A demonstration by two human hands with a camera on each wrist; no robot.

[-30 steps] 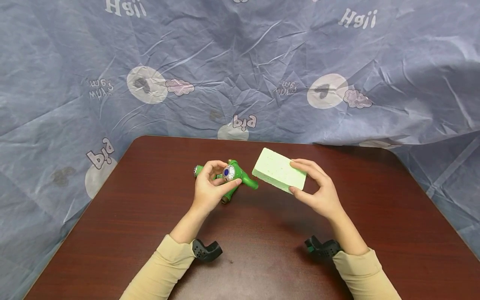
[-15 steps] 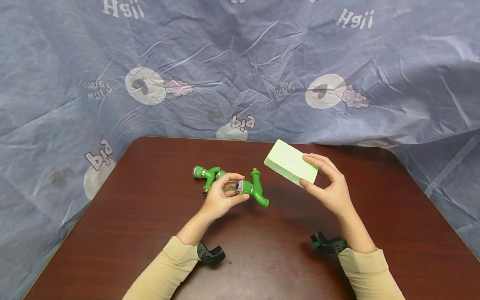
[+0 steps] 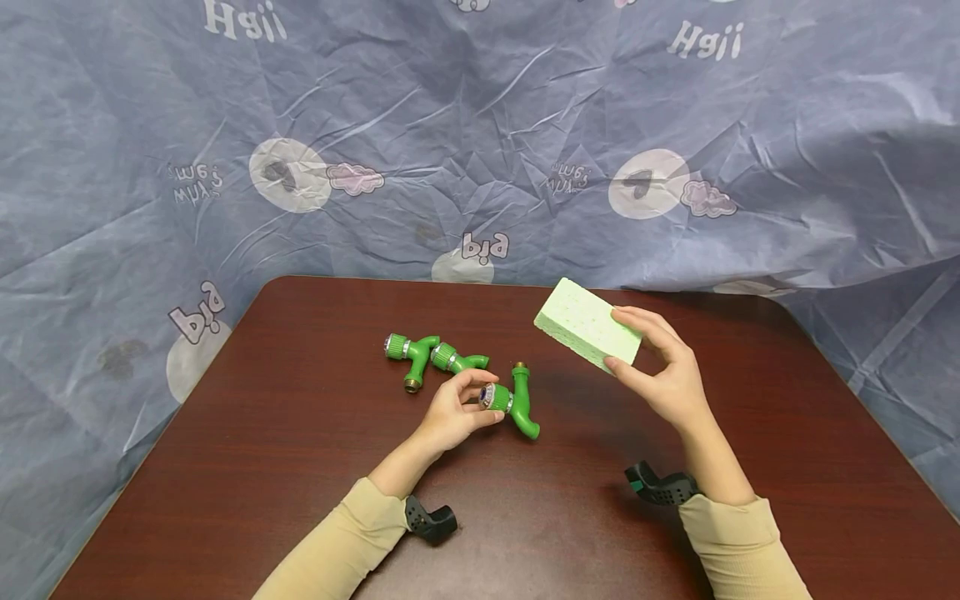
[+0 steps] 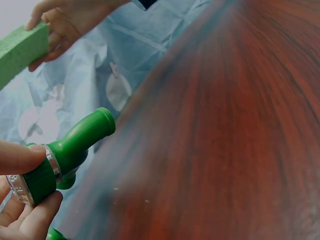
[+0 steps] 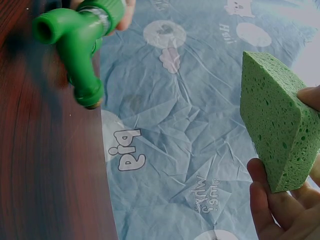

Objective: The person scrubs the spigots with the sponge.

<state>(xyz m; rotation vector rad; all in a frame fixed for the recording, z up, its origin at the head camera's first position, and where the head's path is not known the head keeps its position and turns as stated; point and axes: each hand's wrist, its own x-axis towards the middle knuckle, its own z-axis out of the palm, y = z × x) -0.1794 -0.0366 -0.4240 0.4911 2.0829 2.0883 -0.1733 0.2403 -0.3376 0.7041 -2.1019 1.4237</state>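
In the head view my left hand [image 3: 450,414] grips a green faucet [image 3: 522,402] by its ribbed knob, thumb on one side and fingers on the other. The faucet's spout points toward me and its brass threaded end points away. My right hand [image 3: 670,379] holds a light green sponge [image 3: 588,323] by its right end, up off the table. Pores cover the sponge [image 5: 272,120] in the right wrist view, where fingers and thumb pinch its edges. Two more green faucets lie beyond my left hand: one at the left [image 3: 411,358], another beside it [image 3: 457,359], partly hidden by the fingers.
Under everything is a dark reddish-brown wooden table [image 3: 262,433] with rounded far corners. A wrinkled blue-grey printed cloth [image 3: 480,125] hangs behind it. Each wrist wears a black band mount, such as the left one [image 3: 431,520].
My left hand has brought the faucet right and toward me, turning it and uncovering the two lying faucets. My right hand has shifted the sponge right and slightly away.
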